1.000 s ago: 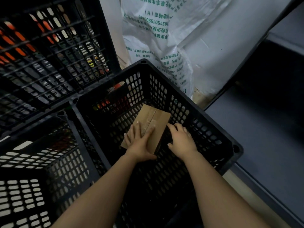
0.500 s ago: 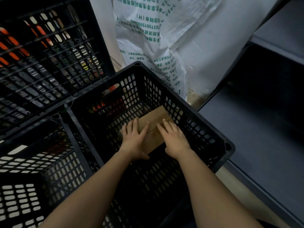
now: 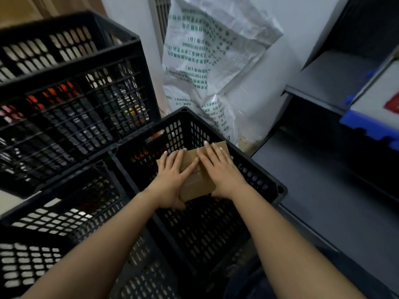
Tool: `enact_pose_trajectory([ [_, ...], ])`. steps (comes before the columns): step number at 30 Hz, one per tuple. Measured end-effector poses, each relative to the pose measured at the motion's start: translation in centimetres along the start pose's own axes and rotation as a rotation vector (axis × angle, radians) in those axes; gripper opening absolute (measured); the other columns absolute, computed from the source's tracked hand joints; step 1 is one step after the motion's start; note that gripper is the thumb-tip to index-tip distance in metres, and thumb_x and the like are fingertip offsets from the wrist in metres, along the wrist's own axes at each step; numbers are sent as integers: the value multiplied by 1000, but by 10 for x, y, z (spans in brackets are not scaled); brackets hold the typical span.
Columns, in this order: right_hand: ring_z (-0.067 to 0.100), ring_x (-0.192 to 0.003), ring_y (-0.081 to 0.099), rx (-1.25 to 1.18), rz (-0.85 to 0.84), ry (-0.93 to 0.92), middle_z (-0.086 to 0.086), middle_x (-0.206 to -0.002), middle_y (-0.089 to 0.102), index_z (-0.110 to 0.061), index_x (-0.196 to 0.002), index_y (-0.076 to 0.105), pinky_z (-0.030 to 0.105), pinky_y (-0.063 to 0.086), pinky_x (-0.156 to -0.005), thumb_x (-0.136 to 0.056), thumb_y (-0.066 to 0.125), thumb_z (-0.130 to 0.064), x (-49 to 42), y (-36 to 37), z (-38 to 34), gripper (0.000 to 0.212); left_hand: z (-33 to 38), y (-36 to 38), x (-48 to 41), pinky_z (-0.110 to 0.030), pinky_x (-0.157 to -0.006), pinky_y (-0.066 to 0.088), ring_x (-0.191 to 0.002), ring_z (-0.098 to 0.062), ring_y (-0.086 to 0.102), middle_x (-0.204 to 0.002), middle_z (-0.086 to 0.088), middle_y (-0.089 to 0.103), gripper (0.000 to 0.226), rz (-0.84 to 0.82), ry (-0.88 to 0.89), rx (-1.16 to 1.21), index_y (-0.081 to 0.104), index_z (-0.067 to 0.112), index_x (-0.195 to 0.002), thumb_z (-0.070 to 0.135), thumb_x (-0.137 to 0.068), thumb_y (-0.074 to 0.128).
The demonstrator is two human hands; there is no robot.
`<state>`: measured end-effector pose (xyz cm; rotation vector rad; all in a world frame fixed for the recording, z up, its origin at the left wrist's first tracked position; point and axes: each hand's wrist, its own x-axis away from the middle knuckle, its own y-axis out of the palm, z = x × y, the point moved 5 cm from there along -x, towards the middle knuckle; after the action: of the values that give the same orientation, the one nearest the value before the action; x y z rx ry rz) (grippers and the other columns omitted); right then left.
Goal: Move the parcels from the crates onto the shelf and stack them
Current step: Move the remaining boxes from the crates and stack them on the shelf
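1. The parcel (image 3: 197, 182), a flat brown cardboard one, has come up. A second ago it lay low in the black crate (image 3: 184, 111), tipped against the far wall. Now it sits at about rim height, with its far end in front of the crate's right-hand rim.

2. The left hand (image 3: 172, 178) was already spread on the parcel's near end, and it stays there with fingers wide and straight across the top. The right hand (image 3: 222, 171) has shifted from the parcel's right edge onto the top face. It now lies flat beside the left, fingers straight. Neither hand is curled round the parcel. Whatever support comes from underneath is hidden.

3. The view has lifted and swung right. The grey shelf (image 3: 323, 190) beside the crate shows more fully, and an upper shelf board (image 3: 328, 83) with a blue box (image 3: 367, 128) on it has come into sight.

4. The white printed sack (image 3: 216, 72) behind the crate and the stacked crates (image 3: 75, 93) to the left stand as they did.

5. For the task, I judge the pick-up done and the carry begun. The parcel has still to clear the rim and cross to the shelf on the right. No other parcel shows in this crate or on the lower shelf, so this one would probably start the stack.

6. With flat palms rather than a wrapped grip, the parcel could slip as it tilts over the rim.
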<state>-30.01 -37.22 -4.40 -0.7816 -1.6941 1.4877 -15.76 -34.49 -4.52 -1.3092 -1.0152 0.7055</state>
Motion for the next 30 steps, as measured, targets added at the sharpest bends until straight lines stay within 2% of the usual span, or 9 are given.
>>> enact_pose_trajectory([
  [5, 28, -146, -17, 142, 86, -58, 10, -160, -16, -11, -150, -17, 44, -12, -118, -65, 80, -51, 27, -46, -9, 136, 5, -38, 30, -54, -108, -22, -141, -40, -21, -154, -23, -19, 138, 104, 70, -56, -22, 28, -148, 62, -56, 74],
  [8, 29, -147, -10, 184, 134, -65, 12, -160, -6, -7, -151, -12, 42, -14, -117, -65, 78, -53, 48, -71, -14, 133, 10, -57, 45, -50, -107, -26, -140, -35, -22, -155, -21, -16, 141, 175, 81, -82, -19, 21, -150, 62, -54, 76],
  [12, 36, -144, 16, 206, 262, -52, 18, -154, 22, -2, -152, 11, 46, 1, -119, -52, 81, -50, 79, -102, -17, 131, 20, -85, 60, -54, -114, -7, -143, -37, 0, -156, -21, 8, 149, 277, 81, -169, 1, 7, -153, 68, -37, 75],
  [15, 38, -138, 26, 245, 326, -16, 20, -147, 31, 0, -149, 19, 49, 9, -119, -45, 80, -53, 108, -127, -14, 132, 37, -114, 69, -56, -115, 4, -144, -37, 9, -156, -20, 13, 149, 375, 135, -188, 8, 1, -151, 68, -36, 74],
  [17, 39, -136, 26, 289, 369, 21, 20, -145, 31, -3, -150, 18, 49, 6, -119, -44, 80, -56, 134, -147, -12, 134, 52, -136, 76, -54, -116, 1, -145, -36, 6, -156, -19, 11, 146, 446, 190, -175, 6, 1, -151, 67, -39, 72],
  [20, 42, -139, 17, 348, 412, 77, 22, -149, 24, -18, -153, 10, 51, 2, -118, -46, 79, -58, 177, -177, -9, 133, 77, -170, 87, -53, -116, -4, -146, -33, -2, -157, -17, 4, 144, 513, 284, -166, -1, 4, -152, 64, -41, 68],
  [23, 43, -140, 12, 376, 426, 135, 24, -151, 19, -28, -153, 6, 53, 4, -117, -47, 76, -64, 221, -207, -7, 132, 107, -204, 99, -53, -116, -3, -146, -34, -1, -157, -18, 5, 143, 561, 375, -169, 0, 4, -152, 67, -42, 67],
  [26, 42, -140, 10, 393, 436, 191, 23, -152, 16, -32, -153, 6, 54, 8, -117, -47, 74, -65, 265, -233, -5, 131, 137, -232, 114, -48, -116, -10, -145, -32, -4, -158, -17, 1, 144, 609, 449, -172, -1, 6, -152, 71, -42, 66],
  [30, 37, -140, 6, 430, 451, 260, 20, -152, 15, -29, -153, 7, 43, -8, -115, -48, 76, -65, 326, -259, -3, 131, 181, -263, 133, -45, -116, -13, -145, -30, -5, -158, -15, -1, 140, 675, 552, -145, -4, 10, -153, 72, -46, 62],
])
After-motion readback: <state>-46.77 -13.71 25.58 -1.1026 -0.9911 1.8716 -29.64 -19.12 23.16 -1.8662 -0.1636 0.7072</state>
